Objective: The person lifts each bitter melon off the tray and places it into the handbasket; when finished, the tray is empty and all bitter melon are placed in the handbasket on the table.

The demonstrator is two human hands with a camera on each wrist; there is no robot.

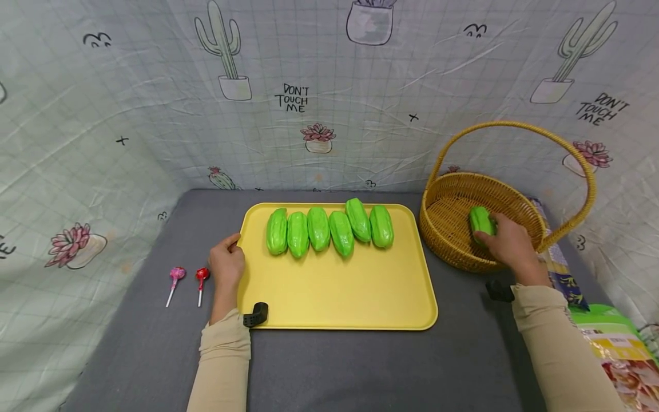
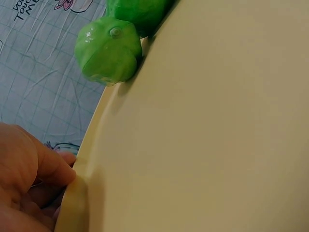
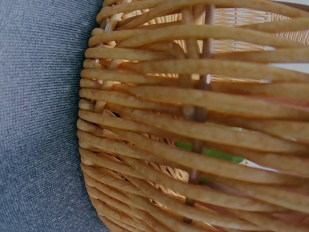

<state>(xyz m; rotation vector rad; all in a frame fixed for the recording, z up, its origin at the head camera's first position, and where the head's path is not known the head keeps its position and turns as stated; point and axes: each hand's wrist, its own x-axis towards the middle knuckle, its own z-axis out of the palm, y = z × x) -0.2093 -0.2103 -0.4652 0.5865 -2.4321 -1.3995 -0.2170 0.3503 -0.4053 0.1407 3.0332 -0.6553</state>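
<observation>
My right hand [image 1: 512, 243] reaches over the near rim of a wicker basket [image 1: 458, 254] and grips a green, ridged, gourd-like vegetable [image 1: 481, 225] inside it. Through the weave in the right wrist view, only slivers of green show. At the tray's left edge, my left hand [image 1: 227, 264] pinches the rim of the yellow tray [image 1: 329, 297]; the left wrist view shows fingers [image 2: 60, 169] against that rim. Several more green gourd-like vegetables [image 1: 319, 230] lie side by side along the back of the tray, one [image 1: 358, 220] overlapping the far rim.
Left of the tray lie a pink lollipop [image 1: 177, 273] and a red lollipop [image 1: 202, 274]. The basket's tall handle [image 1: 515, 124] arches over it. Right of the basket are a blue patterned packet [image 1: 568, 286] and a green-topped food bag [image 1: 618, 349]. A printed cloth [image 1: 319, 68] hangs behind.
</observation>
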